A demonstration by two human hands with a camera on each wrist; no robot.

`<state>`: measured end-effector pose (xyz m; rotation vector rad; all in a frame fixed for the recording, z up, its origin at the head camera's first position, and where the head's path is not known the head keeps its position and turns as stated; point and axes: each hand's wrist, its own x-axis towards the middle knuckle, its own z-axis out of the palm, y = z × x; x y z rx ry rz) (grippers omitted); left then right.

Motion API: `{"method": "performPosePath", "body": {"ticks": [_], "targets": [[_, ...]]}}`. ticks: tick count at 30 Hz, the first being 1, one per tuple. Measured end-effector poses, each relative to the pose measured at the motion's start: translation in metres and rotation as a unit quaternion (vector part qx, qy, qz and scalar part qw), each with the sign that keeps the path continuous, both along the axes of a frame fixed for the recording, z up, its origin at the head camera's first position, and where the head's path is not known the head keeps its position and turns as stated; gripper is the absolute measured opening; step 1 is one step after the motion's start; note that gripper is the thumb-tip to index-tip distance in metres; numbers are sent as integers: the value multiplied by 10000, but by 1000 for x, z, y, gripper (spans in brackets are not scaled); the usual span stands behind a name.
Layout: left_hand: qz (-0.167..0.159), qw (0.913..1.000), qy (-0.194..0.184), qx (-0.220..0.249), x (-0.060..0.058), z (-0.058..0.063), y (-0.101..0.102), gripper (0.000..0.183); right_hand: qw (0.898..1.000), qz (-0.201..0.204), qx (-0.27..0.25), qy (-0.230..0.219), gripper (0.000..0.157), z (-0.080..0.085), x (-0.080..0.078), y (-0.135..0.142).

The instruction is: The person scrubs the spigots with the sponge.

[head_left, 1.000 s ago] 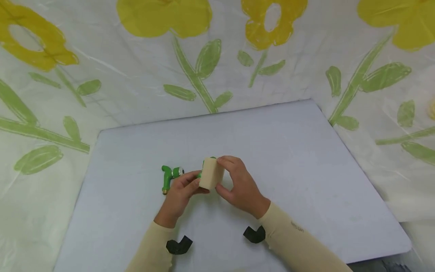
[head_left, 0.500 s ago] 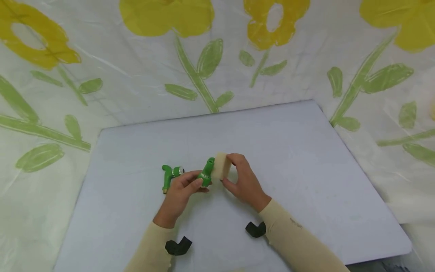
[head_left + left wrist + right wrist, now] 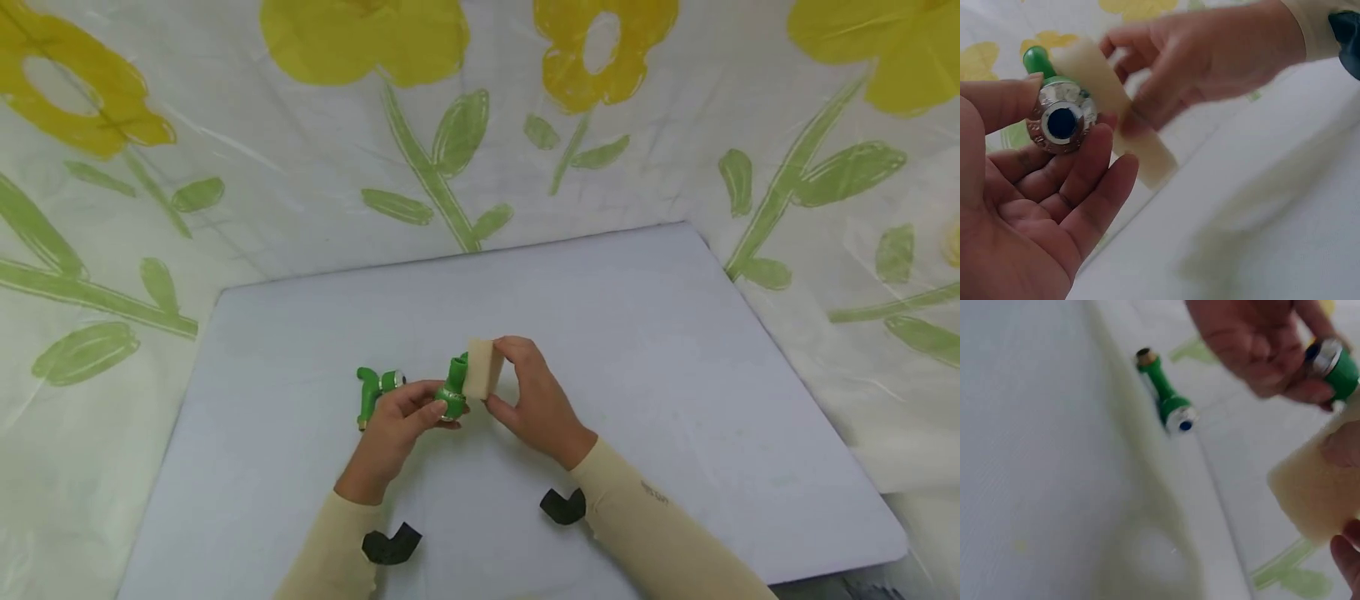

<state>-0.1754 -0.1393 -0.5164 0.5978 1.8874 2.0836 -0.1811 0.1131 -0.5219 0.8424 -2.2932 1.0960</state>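
My left hand [image 3: 396,435] pinches a green tap [image 3: 452,398] between thumb and fingers above the table. In the left wrist view, the tap's silver end [image 3: 1067,103] with a dark blue centre faces the camera. A cream sponge block [image 3: 478,371] is gripped by its edges in my right hand [image 3: 538,410]. The sponge lies along the tap's right side and appears to touch it, partly covering the part behind. A second green tap [image 3: 367,396], brass-tipped, lies on the table beyond my left hand; the right wrist view shows its silver end [image 3: 1180,419] too.
Both hands work over a white table [image 3: 675,375]. Its back edge meets a white sheet [image 3: 300,192] painted with yellow flowers, which also hangs along the sides. A dark curved piece [image 3: 392,545] sits by each sleeve.
The sponge has shifted right and up from in front of the tap to its side, uncovering it. The held tap has turned more upright since half a second ago. The second tap stays put.
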Motion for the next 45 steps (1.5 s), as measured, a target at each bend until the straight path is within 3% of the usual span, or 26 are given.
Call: {"method": "performPosePath", "body": {"ticks": [3,5,9,13,17,20,24,27,31,35,38,42,45], "targets": [[-108,9998,-61,175,0,1,1,41,9995,-154,126,-264,79,-10,-4,3],[-123,9995,-120,278,-1,2,2,60,9992,-141,118,-355,79,-14,-5,4],[-136,9996,-142,200,-1,2,2,80,9991,2,-8,-415,80,-14,-5,4],[-127,9997,-195,-47,0,2,3,68,9989,66,-68,-455,81,-11,-4,2],[108,9998,-175,-29,-1,-2,3,53,9982,111,-238,-530,82,-12,-4,1],[186,9987,-131,452,-2,-5,2,42,9957,139,-523,-755,82,-13,-4,3],[-222,9882,-293,1489,-3,-7,-1,40,9876,-42,-958,-1240,82,-15,-4,8],[-262,9866,-337,1576,-4,-9,-3,40,9813,-196,-1231,-1470,82,-15,-4,13],[268,9952,-202,916,-3,-11,-4,31,9770,-222,-1438,-1558,81,-13,-4,17],[1025,9945,-21,201,0,-13,-1,27,9762,-198,-1491,-1563,81,-15,-5,18],[1578,9868,242,-273,-2,-14,1,22,9764,-198,-1512,-1527,81,-15,-4,18],[2134,9734,625,-556,-4,-16,4,21,9774,-270,-1484,-1480,80,-12,-3,16],[2552,9539,1224,-998,-5,-21,5,23,9766,-305,-1498,-1512,79,-9,-2,14]]}}
